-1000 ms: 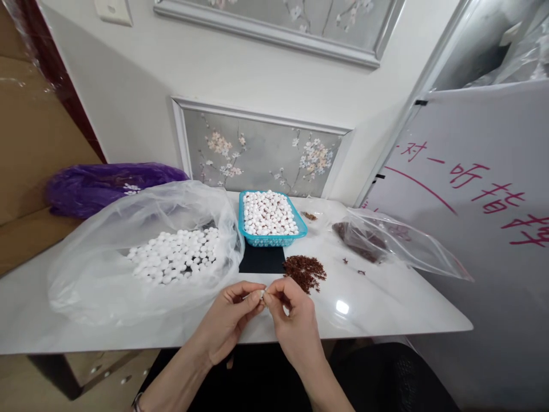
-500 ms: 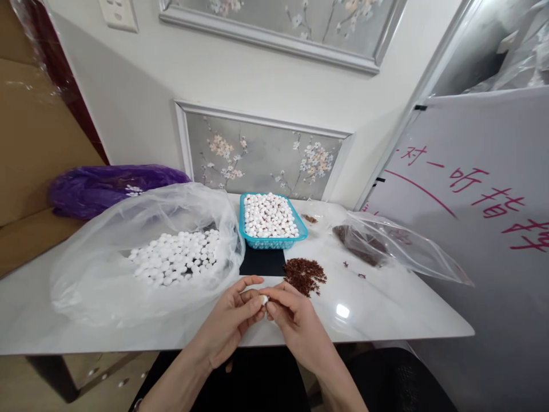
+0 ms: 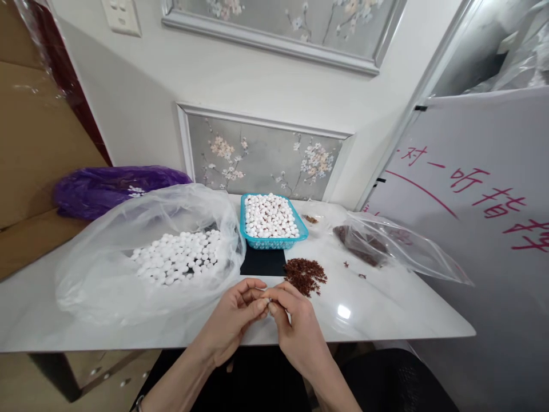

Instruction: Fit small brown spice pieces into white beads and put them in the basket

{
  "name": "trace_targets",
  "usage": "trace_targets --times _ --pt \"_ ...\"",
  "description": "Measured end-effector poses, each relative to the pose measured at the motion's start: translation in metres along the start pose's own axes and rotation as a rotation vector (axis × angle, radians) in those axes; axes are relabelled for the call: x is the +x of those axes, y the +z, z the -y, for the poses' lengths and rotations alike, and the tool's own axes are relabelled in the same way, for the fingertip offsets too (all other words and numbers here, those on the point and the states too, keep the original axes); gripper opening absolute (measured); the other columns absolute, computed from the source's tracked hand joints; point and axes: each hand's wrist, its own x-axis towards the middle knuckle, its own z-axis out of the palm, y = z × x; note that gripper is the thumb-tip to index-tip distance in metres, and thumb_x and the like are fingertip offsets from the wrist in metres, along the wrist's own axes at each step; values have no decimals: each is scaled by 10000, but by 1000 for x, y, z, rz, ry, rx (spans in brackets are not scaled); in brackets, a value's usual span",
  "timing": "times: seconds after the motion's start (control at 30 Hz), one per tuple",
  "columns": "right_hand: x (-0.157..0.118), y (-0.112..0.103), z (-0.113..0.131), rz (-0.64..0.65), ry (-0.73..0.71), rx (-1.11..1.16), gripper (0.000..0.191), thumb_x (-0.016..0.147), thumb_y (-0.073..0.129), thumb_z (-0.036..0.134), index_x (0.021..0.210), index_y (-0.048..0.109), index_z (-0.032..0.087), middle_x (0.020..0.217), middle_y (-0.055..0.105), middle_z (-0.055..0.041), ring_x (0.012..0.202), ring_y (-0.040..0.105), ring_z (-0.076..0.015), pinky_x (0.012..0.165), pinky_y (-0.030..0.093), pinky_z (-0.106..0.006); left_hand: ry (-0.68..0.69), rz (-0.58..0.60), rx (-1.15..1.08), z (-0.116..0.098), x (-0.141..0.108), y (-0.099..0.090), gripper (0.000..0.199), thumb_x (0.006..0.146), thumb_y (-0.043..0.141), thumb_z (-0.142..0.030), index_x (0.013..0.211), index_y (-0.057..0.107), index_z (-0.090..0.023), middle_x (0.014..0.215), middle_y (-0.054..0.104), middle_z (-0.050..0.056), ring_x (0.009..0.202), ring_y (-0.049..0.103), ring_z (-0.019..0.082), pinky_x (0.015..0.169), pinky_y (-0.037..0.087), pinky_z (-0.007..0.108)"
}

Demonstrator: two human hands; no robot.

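Observation:
Close to the table's front edge, my left hand pinches a small white ball between thumb and fingers. Only a sliver of the ball shows. My right hand meets it from the other side, thumb and forefinger closed at the ball; whatever sits between those fingertips is hidden. Just beyond the right hand lies a loose pile of small dark-red, star-shaped pieces. A blue basket heaped with white balls, some showing red bits, stands behind a black mat.
To the left, a clear plastic bag lies open with many white balls inside. A purple bag rests behind it. On the right is a zip bag of dark-red pieces. A whiteboard borders the table's right side.
My fingertips have closed further over the white ball, so less of it shows. The right hand's fingers have drawn slightly nearer the left. Basket, bags and pile stay as they were.

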Motion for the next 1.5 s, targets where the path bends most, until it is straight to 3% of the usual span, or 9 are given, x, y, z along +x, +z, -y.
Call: trace_targets --times 0.23,0.4,0.57,0.7,0.83,1.0,1.17,1.33,1.5 --pt "0 3 2 -42 -7 -42 239 863 435 86 863 661 165 826 578 -50 779 569 -152 710 458 -257 25 -13 53 0 2 4 258 707 731 -210 921 596 -163 780 637 11 736 562 93 731 436 213" --pt "-5 -7 -15 -47 56 -55 274 877 458 173 1100 614 204 813 615 -22 720 589 -134 649 481 -222 15 -45 25 -1 0 3 244 749 694 -233 974 605 -203 776 627 -10 708 558 77 715 449 196" --pt "-14 -43 -59 -366 246 -426 245 866 446 290 953 639 167 922 648 -82 807 610 -198 761 476 -317 -16 -133 -15 -8 5 12 147 740 702 -249 863 668 -177 772 642 -2 725 589 83 776 486 205" --pt "-18 -60 -77 -394 361 -548 206 827 484 310 869 638 179 885 628 -70 664 590 -197 641 440 -334 79 -224 -43 -28 34 34 243 750 680 -169 992 673 -151 1050 674 77 992 614 169 976 431 274" --pt "-19 -58 -77 -340 403 -605 194 835 457 285 824 641 224 850 618 -35 698 588 -201 612 406 -308 169 -256 -108 -54 77 51 468 787 613 -118 1244 514 -119 1412 421 142 1241 459 213 1065 346 315" --pt "-22 -55 -77 -291 422 -656 237 865 387 286 826 615 238 868 614 -28 700 585 -201 585 396 -299 172 -243 -79 -70 90 51 603 821 559 -130 1377 327 -116 1494 255 172 1309 367 221 1064 337 346" --pt "-29 -58 -82 -415 371 -614 256 871 366 361 855 585 231 986 616 -51 741 605 -199 629 441 -303 270 -200 123 -93 58 23 399 800 599 -207 1190 563 -130 1335 514 134 1174 520 212 980 416 301" --pt "-32 -58 -81 -513 426 -471 196 831 447 384 863 557 224 781 650 -46 664 602 -207 629 461 -312 364 -442 919 -127 16 -37 246 727 635 -350 894 711 -186 882 727 55 845 638 244 708 470 295" --pt "-28 -40 -70 -558 346 -211 260 804 543 397 962 597 198 879 655 -72 724 605 -206 677 482 -309 258 -392 1503 -123 1 -71 241 771 511 -263 896 714 -227 964 719 63 865 619 262 745 425 318"
